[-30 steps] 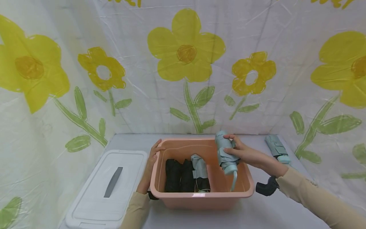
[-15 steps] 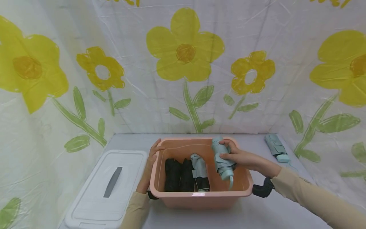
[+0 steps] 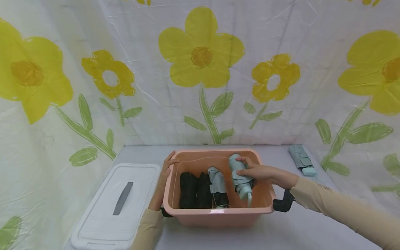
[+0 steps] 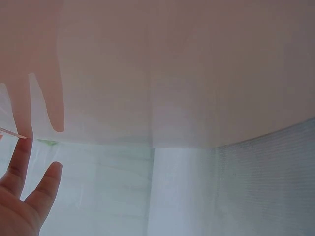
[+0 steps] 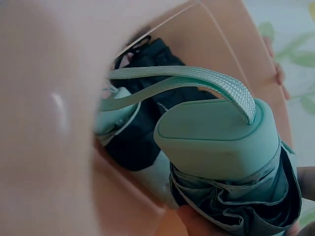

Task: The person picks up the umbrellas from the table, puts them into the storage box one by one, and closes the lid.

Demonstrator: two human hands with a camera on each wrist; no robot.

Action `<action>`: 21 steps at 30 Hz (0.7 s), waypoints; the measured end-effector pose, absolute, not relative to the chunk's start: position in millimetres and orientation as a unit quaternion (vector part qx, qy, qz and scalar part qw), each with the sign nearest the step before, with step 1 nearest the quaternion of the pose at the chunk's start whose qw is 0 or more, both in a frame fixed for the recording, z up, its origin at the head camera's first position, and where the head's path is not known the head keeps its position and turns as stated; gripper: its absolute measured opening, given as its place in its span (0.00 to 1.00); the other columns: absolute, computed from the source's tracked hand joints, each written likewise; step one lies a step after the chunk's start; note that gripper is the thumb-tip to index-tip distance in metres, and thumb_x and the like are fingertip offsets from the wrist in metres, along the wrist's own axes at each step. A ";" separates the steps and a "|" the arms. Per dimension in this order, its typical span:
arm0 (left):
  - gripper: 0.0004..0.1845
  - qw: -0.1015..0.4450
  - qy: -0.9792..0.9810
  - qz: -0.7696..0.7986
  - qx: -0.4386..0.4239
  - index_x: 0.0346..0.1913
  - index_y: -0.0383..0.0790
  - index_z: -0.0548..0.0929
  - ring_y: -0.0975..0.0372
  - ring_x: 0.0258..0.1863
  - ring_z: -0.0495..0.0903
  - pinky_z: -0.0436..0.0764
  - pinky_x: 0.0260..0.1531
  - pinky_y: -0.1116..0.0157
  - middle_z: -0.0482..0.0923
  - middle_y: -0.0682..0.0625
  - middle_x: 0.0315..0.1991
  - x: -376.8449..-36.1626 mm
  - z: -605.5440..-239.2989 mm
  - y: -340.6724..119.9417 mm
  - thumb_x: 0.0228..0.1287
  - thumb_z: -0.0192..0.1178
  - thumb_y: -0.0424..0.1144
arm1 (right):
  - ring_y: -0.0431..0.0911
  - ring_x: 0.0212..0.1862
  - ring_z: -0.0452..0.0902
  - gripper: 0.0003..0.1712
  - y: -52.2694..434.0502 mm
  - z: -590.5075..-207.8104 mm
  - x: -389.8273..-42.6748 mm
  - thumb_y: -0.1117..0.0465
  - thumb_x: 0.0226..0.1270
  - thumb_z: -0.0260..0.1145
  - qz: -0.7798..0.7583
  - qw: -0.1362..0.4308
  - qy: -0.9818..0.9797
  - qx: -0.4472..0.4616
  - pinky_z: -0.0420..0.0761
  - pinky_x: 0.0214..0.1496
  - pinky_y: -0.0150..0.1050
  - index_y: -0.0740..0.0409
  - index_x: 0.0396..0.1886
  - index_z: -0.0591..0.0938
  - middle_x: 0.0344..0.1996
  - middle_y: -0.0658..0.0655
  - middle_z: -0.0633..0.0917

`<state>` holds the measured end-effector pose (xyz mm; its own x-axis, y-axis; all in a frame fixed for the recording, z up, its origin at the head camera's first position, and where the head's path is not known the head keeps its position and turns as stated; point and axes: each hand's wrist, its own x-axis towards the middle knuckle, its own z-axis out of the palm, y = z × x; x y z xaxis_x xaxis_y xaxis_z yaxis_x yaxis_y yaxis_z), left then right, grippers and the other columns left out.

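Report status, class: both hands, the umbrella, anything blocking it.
Right hand grips the mint folded umbrella, low inside the pink bin. Left hand rests on the bin's left rim. Space beneath it free; three folded umbrellas lie alongside.

My left hand [image 3: 163, 180] lies flat, palm inward, fingers straight and pointing away from me, thumb [image 3: 173, 162] hooked forward at the top. In the left wrist view only two fingers [image 4: 45, 185] show, both straight and spread. Left forearm runs up from my lower front, sleeve to the wrist. My right arm reaches in from the right, elbow low, forearm angled left, sleeve ending at the wrist with a dark band just behind. My right hand [image 3: 262, 172] is palm down, fingers curled and gripping, thumb underneath.
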<state>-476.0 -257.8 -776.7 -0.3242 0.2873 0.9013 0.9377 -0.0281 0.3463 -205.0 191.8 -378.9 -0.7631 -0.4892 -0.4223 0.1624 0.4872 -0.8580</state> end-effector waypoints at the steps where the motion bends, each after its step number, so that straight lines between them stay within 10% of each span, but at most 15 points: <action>1: 0.37 0.313 -0.623 -0.520 -0.494 0.53 0.32 0.78 0.37 0.67 0.48 0.46 0.66 0.46 0.51 0.27 0.67 -473.6 -772.5 -256.5 0.68 0.37 0.63 | 0.61 0.67 0.43 0.37 191.0 -379.0 -205.9 0.55 0.70 0.54 -0.500 0.333 0.794 -0.097 0.67 0.55 0.54 0.54 0.69 0.44 0.68 0.68 0.35; 14: 0.27 0.323 -0.612 -0.515 -0.506 0.57 0.32 0.75 0.46 0.70 0.48 0.50 0.67 0.59 0.52 0.33 0.69 -372.2 -639.8 -214.3 0.75 0.33 0.48 | 0.61 0.59 0.58 0.32 171.4 -385.2 -216.1 0.59 0.69 0.55 -0.472 0.381 0.790 -0.086 0.71 0.52 0.53 0.56 0.66 0.51 0.67 0.69 0.42; 21: 0.34 0.326 -0.592 -0.519 -0.523 0.56 0.35 0.77 0.43 0.69 0.49 0.50 0.68 0.55 0.53 0.30 0.68 -433.8 -716.2 -236.6 0.70 0.36 0.60 | 0.57 0.53 0.61 0.30 162.6 -401.0 -217.5 0.63 0.67 0.56 -0.507 0.416 0.752 -0.062 0.72 0.46 0.49 0.55 0.63 0.52 0.64 0.64 0.43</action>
